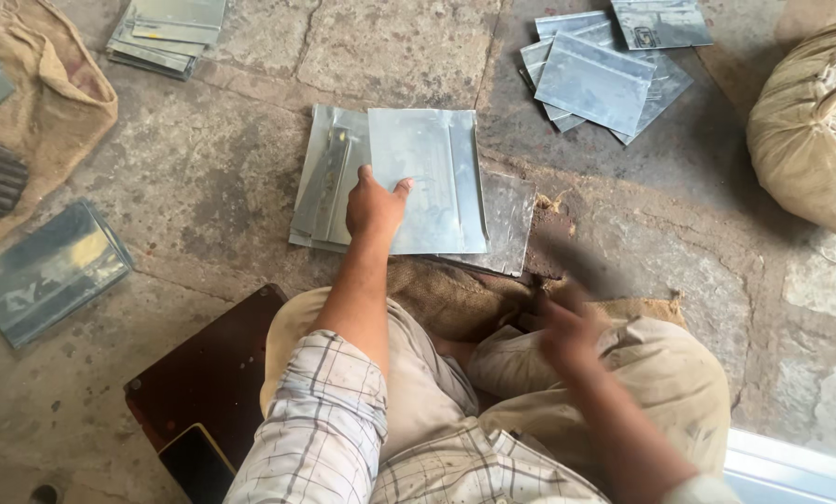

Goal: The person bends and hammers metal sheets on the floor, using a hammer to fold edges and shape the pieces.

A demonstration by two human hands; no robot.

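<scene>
Two hands show: we see the left hand [374, 207] pressed flat, fingers spread, on the top metal sheet [427, 177] at frame centre, while the right hand [567, 329], blurred at lower right, has a grip we cannot tell.

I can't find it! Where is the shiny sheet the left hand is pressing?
In the head view, the metal sheet lies centre-frame on the stone floor, under the left hand.

A grey metal sheet [432, 177] with a folded ridge down its right side lies flat on top of a small pile of sheets [329, 182] on the stone floor.
</scene>
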